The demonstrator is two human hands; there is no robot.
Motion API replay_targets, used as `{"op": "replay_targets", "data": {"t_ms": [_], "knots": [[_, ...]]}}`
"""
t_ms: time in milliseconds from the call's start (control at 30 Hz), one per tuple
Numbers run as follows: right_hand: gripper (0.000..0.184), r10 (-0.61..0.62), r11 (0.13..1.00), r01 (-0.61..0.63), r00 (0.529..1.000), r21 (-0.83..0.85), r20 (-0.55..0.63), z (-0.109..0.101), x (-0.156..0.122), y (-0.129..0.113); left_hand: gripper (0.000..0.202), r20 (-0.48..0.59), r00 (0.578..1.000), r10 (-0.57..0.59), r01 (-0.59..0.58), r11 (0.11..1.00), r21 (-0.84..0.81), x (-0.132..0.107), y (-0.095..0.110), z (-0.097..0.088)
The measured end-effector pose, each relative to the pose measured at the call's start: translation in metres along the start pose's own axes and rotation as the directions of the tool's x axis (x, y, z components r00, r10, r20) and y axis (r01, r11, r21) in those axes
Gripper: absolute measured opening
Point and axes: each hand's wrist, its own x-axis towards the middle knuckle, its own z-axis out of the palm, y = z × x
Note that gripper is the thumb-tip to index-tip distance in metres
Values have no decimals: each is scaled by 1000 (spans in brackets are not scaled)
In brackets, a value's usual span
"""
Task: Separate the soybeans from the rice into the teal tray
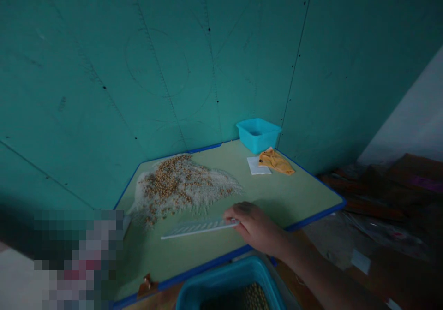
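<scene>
My right hand [254, 227] rests on a pale green board [290, 194] with a blue rim. Its fingers are closed on one end of a flat white slotted strip [199, 228], which lies on the board and points left. Just beyond the strip spreads a heap of white grains mixed with tan round seeds [180, 183]. My left hand is not in view.
A blue tub [258, 134] stands at the board's far corner, with a white card [258, 165] and an orange cloth [276, 161] beside it. Another blue tub [228, 289] holding tan seeds sits at the near edge. Teal wall panels stand behind. Dark clutter lies at right.
</scene>
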Motion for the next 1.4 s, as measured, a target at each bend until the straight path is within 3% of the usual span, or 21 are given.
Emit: {"op": "replay_targets", "data": {"t_ms": [267, 500, 767, 1100, 1400], "knots": [[35, -90, 989, 98, 993, -109, 70, -2, -2, -4, 19, 190, 982, 1, 5, 999, -32, -11, 14, 2], [40, -46, 987, 68, 987, -145, 152, -3, 13, 3, 28, 223, 975, -10, 23, 998, -56, -29, 21, 2], [39, -22, 993, 43, 984, -113, 177, -3, 24, 14, 18, 266, 964, 0, 22, 997, -79, -37, 22, 5], [40, 45, 991, -20, 980, -129, 192, -5, 42, 27, 13, 216, 971, 104, -87, 992, -90, -31, 24, 1], [42, 49, 991, -23, 978, -132, 202, -8, 58, 33, 33, 189, 968, 163, -148, 985, -93, -15, 16, -2]]}}
